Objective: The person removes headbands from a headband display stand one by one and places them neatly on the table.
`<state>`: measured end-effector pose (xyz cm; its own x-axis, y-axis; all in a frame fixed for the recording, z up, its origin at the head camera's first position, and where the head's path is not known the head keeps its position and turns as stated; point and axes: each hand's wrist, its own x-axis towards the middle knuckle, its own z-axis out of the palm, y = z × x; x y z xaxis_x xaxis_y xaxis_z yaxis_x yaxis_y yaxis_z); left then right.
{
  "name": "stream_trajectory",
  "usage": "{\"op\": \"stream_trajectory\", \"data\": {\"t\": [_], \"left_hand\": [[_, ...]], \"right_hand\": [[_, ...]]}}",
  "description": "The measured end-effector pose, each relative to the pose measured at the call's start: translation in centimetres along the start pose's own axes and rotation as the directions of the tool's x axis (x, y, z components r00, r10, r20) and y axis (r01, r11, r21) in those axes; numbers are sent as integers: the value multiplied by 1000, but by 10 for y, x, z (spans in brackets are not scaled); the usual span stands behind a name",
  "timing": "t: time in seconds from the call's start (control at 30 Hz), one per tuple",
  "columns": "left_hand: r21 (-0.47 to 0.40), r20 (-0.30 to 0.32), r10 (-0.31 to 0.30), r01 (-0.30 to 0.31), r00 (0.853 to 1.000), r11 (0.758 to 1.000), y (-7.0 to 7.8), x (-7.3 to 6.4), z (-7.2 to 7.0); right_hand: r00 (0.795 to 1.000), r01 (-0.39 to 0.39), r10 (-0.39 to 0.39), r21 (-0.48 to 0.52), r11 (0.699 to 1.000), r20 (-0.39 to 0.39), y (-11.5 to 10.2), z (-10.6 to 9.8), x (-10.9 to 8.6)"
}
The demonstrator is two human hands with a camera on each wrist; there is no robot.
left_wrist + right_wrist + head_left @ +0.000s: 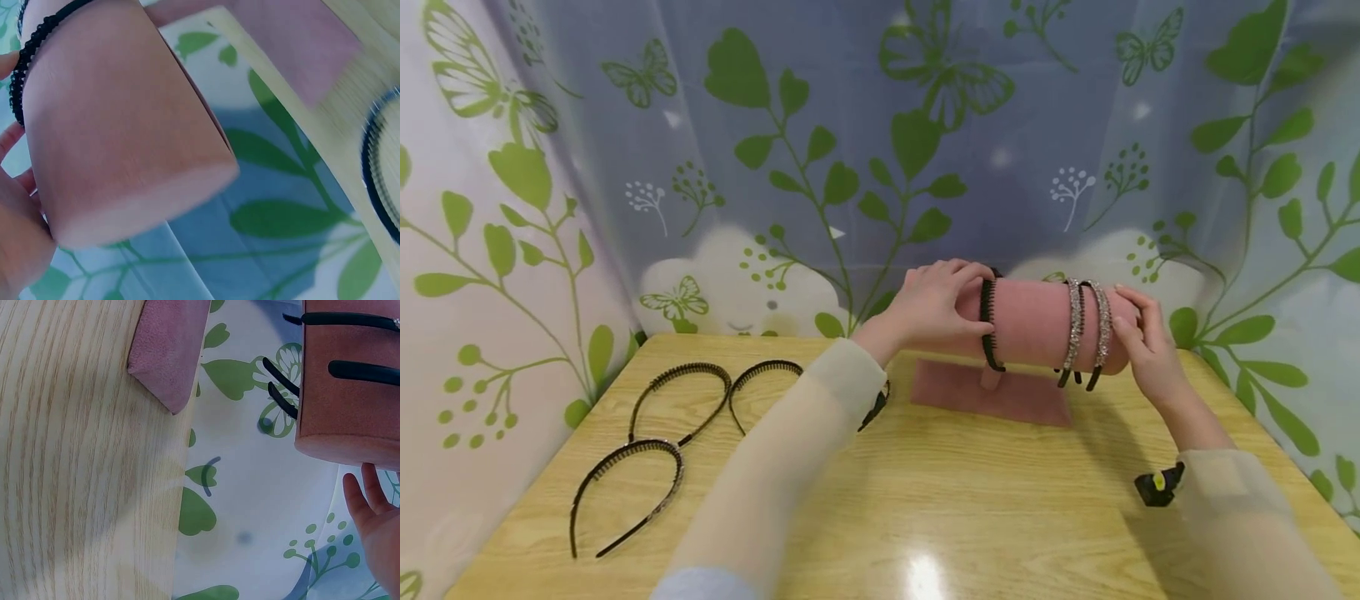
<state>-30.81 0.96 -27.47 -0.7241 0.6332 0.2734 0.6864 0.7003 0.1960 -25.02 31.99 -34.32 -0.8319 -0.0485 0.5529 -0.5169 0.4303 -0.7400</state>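
Headband stand, pink, roll on a foot: roll held level over a slab base on the wood-grain tabletop; its left end is covered by my hand in the head view, bare in the left wrist view.
Black toothed headband: around the roll, left of its middle; partly under my fingers, and cut off at the top of the left wrist view.
Rhinestone headbands, two: around the roll near its right end, side by side, dark tips hanging below; their far sides hidden.
Loose headbands, three: upper left, lower left and centre, lying on the table; the centre one runs under my left sleeve, and the dark piece at its right is hard to make out.
Black item at my right cuff: small, yellow-spotted; I cannot tell what it is.
My left hand: palm down across the roll, fingers above and thumb in front, pinching the black headband; mostly cut off in the left wrist view.
My right hand: curved about the roll's right end, thumb in front, forefinger on top, holding it; firmness cannot be told.
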Motion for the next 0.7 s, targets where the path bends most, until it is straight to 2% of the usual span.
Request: {"op": "stream_trajectory", "data": {"t": [0.33, 0.57, 0.7], "left_hand": [[-56, -8, -23, 23, 1000, 998, -30, -24, -12], [-47, -12, -22, 22, 1000, 999, -43, -39, -19], [-114, -10, -46, 44, 999, 993, -48, -44, -20]], "right_hand": [[1000, -3, 3, 9, 1000, 8, 0, -2, -3], [1000, -4, 4, 1, 1000, 24, 0, -1, -3], [1000, 1, 0, -11, 1000, 27, 0, -1, -2]]}}
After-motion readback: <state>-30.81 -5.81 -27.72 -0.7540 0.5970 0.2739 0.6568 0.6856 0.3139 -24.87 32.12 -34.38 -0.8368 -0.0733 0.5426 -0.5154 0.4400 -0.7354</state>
